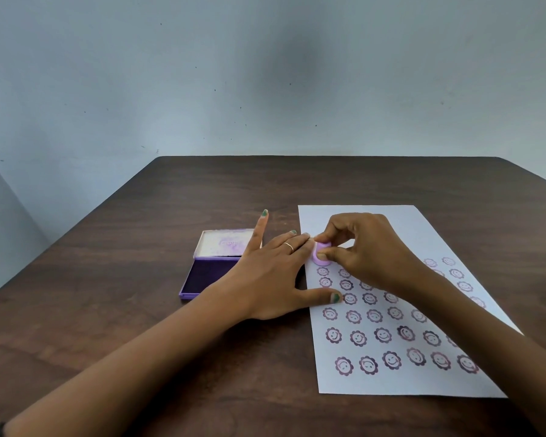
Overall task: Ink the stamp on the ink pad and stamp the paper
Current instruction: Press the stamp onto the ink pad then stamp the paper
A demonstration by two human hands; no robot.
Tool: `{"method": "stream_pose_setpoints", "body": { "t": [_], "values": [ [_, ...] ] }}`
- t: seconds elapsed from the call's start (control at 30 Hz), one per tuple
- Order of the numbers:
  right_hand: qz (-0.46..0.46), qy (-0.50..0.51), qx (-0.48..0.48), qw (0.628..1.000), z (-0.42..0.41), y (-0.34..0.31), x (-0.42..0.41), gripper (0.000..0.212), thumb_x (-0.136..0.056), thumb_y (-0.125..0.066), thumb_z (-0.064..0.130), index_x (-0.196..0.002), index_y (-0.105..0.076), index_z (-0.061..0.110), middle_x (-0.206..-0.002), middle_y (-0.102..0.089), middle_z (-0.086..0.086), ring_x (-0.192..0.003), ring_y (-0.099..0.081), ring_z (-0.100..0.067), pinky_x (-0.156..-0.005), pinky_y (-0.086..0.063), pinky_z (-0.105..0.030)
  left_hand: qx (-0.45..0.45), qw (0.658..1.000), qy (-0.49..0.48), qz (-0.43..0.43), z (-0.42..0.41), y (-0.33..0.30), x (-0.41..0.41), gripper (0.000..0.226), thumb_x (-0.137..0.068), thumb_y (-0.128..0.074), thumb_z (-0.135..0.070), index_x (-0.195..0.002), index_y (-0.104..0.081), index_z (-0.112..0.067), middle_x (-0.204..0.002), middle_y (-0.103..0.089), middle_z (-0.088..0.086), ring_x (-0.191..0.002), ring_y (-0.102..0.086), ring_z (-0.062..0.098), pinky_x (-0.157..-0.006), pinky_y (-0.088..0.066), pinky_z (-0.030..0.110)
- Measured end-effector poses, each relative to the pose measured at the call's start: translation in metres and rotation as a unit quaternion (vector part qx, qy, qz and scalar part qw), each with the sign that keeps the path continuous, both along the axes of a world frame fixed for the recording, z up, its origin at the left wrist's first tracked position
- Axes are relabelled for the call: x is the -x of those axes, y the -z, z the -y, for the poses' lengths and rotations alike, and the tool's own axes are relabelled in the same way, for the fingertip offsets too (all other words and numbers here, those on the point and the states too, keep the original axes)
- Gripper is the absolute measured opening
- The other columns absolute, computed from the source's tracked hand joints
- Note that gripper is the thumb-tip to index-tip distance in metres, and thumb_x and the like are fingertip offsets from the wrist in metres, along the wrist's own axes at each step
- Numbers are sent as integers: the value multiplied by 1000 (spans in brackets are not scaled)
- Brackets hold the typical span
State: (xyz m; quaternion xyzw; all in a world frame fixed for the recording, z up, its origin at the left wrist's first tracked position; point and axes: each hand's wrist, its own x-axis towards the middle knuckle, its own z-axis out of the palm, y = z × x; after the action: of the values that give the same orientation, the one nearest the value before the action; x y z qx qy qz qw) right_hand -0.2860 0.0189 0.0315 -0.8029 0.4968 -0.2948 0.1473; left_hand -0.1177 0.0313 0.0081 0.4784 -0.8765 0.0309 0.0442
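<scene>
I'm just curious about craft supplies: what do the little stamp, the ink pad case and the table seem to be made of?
The stamp looks like smooth lilac plastic, though rubber is possible; the right hand hides most of it. The ink pad case seems glossy purple plastic with a clear hinged lid. The table shows dark wood grain, matte; whether veneer or laminate is unclear.

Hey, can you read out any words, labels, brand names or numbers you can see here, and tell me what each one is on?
Ink pad lid: a faint mark shows in its middle, too blurred and washed out to read.
Paper: no words or numbers, only rows of stamped smiling flower faces.
Stamp: pinched by the right hand, no text visible.
Left hand, which rests on the paper's edge, and table: no text.
</scene>
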Motion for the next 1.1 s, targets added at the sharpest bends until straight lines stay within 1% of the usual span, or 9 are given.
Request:
{"method": "stream_pose_setpoints", "body": {
  "t": [0.17, 0.3, 0.37, 0.47, 0.57, 0.7, 0.8, 0.97, 1.1],
  "values": [
    [14, 0, 2, 1000, 0, 2, 1, 13, -75, -71, 20, -85, -67, 14, -89, -72, -5, -75, -63, -12, -64, -43, -7, 1, 1000, 2, 1, -1, 1, 0, 106, -64, -6, -87, -150, -12, -23, -159, -16, -1, -146, -6, 14, -99, 38, 40],
    [79, 11, 29, 996, -2, 2, 4, 16, -75, -71, 17, -90, -69, 15, -88, -71, -1, -73, -63, 0, -67, -47, -3, -6, 1000, 2, -6, -2, 1, -2, 102, -70, -13, -85, -150, -10, -23, -159, -15, -2, -146, -5, 11, -101, 37, 40],
    [175, 61, 39, 982, -1, -1, 12, 17, -73, -73, 21, -89, -69, 19, -85, -72, 4, -75, -65, 0, -70, -54, -13, -11, 1000, 2, -2, -2, 1, -2, 100, -73, -17, -84, -150, -8, -22, -159, -13, -3, -146, -4, 9, -103, 35, 42],
    [281, 118, -3, 953, 3, -2, 26, 24, -69, -76, 30, -89, -69, 20, -86, -73, -1, -82, -69, -14, -79, -57, -39, -17, 1000, -2, 0, -2, 0, -1, 100, -73, -17, -84, -150, -6, -22, -160, -11, -4, -146, -2, 9, -103, 36, 42],
    [342, 135, -47, 929, 7, 1, 30, 28, -67, -78, 26, -91, -68, 15, -90, -73, -9, -84, -70, -24, -84, -55, -47, -10, 1000, -2, 2, -2, 0, -1, 102, -70, -13, -85, -150, -7, -22, -160, -11, -5, -146, -2, 9, -102, 37, 41],
    [367, 140, -59, 918, 8, 3, 28, 27, -68, -77, 23, -91, -68, 13, -90, -73, -11, -82, -70, -25, -83, -56, -46, 1, 1000, -2, -4, 0, -3, -4, 105, -67, -7, -86, -150, -9, -23, -159, -12, -6, -145, -3, 7, -105, 34, 44],
    [393, 133, -52, 908, 9, 2, 28, 23, -69, -77, 19, -89, -69, 14, -87, -73, -7, -79, -71, -21, -80, -57, -42, 22, 999, -17, -31, 4, -14, -12, 102, -66, -6, -89, -148, -21, -29, -157, -24, -7, -144, -12, 7, -106, 32, 46],
    [481, 118, -65, 866, 9, 0, 31, 15, -72, -74, 10, -86, -69, 11, -80, -73, -4, -76, -72, -19, -74, -59, -30, 36, 996, -6, -81, 9, -36, -33, 77, -65, -28, -87, -120, -56, -42, -133, -53, -19, -133, -33, 2, -104, 34, 39],
    [518, 111, -75, 845, 8, -2, 31, 14, -72, -72, 7, -86, -68, 8, -83, -73, -10, -76, -72, -19, -68, -58, -24, -7, 998, 6, -68, 10, -40, -40, 51, -67, -52, -78, -103, -63, -43, -114, -61, -23, -124, -36, -2, -106, 30, 41]
  ]
}}
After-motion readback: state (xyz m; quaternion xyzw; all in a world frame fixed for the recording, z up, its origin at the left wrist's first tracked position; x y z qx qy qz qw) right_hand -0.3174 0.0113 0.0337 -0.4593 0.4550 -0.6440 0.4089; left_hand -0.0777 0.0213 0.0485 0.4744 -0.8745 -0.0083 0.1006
